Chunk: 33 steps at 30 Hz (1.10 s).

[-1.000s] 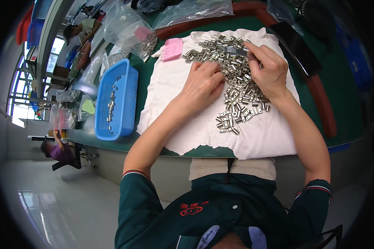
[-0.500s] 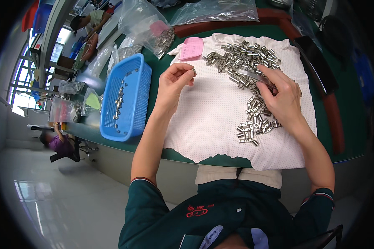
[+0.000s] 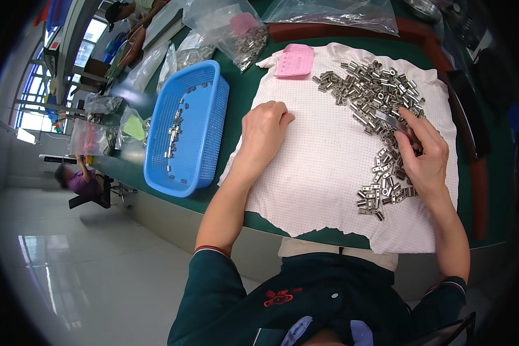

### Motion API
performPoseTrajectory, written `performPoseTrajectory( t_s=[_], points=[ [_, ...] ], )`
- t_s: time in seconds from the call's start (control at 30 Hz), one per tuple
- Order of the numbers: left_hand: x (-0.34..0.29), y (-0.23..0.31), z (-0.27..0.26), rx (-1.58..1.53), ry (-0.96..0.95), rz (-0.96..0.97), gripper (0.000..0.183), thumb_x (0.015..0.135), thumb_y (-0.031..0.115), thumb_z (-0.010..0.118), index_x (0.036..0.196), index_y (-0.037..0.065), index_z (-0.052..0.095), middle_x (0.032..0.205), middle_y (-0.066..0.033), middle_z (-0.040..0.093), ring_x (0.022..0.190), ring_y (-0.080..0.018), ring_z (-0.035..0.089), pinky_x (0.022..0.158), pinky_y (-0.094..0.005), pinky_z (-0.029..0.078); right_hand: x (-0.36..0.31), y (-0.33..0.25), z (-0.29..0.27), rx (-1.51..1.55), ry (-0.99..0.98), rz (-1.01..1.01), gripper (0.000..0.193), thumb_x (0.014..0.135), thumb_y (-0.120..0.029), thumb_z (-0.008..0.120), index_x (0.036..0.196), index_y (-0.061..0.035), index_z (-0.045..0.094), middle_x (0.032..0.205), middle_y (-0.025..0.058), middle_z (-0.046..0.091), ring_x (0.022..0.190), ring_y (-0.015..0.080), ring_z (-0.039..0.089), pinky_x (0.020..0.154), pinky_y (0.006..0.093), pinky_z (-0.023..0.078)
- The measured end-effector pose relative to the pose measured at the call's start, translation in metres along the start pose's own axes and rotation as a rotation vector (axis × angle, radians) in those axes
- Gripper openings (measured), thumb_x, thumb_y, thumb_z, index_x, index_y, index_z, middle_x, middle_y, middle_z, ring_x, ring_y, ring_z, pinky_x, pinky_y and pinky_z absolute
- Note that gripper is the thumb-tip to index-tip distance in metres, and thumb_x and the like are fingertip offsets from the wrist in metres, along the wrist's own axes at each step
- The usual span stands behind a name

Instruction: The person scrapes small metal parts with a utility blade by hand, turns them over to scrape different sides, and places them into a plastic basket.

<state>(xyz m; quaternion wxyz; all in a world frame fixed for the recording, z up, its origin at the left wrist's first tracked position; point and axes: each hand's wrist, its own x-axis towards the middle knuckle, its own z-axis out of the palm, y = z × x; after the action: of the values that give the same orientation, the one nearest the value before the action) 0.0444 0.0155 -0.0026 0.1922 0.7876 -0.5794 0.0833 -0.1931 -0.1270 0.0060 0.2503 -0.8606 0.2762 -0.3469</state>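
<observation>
Moved leftward from the loose pile of small silver metal pieces (image 3: pixel 375 86), where it was a second ago, the bare left hand (image 3: pixel 264 135) now sits palm down over the cloth's left side. The pile spreads along the right half of a white, dimpled cloth (image 3: pixel 317 173), trailing toward the person. Over it, the bare right hand (image 3: pixel 427 153) grips a flat, narrow silver metal tool (image 3: pixel 391 120) between thumb and fingers, its tip lying among the pieces. The left fingers are curled under; their tips are hidden, so I cannot tell whether they grasp anything.

A pink paper slip (image 3: pixel 295 60) lies at the cloth's upper left corner. Left of the cloth, on the dark green table (image 3: pixel 242 86), stands a blue rectangular plastic basket (image 3: pixel 200 121) with an uneven line of small metal parts (image 3: pixel 172 135) on its floor. Behind it sits a clear plastic bag of metal pieces (image 3: pixel 251 45).
</observation>
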Motion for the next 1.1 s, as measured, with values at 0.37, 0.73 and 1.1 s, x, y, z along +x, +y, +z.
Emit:
performPoseTrajectory(
  t_s=[0.37,0.73,1.1],
  points=[
    [-0.009,0.018,-0.004,-1.980,-0.226,-0.734,0.015,0.085,0.008,0.054,0.099,0.003,0.054,0.089,-0.0067,0.057,0.077,-0.0110,0.054,0.073,-0.0226,0.047,-0.004,-0.013,0.005,0.099,-0.052,-0.001,0.030,0.069,-0.003,0.065,0.098,-0.0018,0.061,0.066,0.0069,0.052,0.054,0.0156,0.049,0.048,0.0266,0.039],
    [-0.015,0.018,0.003,-2.103,-0.363,-0.748,0.016,0.086,0.010,0.053,0.101,0.002,0.052,0.087,-0.0053,0.056,0.075,-0.0092,0.053,0.071,-0.0204,0.047,-0.009,-0.021,0.011,0.127,-0.066,-0.118,0.023,0.070,0.000,0.060,0.093,0.0011,0.061,0.069,0.0112,0.055,0.061,0.0250,0.055,0.055,0.0325,0.043],
    [-0.014,0.025,0.003,-1.975,-0.350,-0.764,0.016,0.083,0.004,0.056,0.098,0.002,0.054,0.091,-0.0089,0.058,0.078,-0.0119,0.055,0.076,-0.0229,0.046,-0.010,-0.023,0.015,0.128,-0.033,-0.196,0.020,0.072,0.000,0.060,0.091,-0.0012,0.061,0.067,0.0102,0.054,0.059,0.0244,0.054,0.052,0.0329,0.043]
  ],
)
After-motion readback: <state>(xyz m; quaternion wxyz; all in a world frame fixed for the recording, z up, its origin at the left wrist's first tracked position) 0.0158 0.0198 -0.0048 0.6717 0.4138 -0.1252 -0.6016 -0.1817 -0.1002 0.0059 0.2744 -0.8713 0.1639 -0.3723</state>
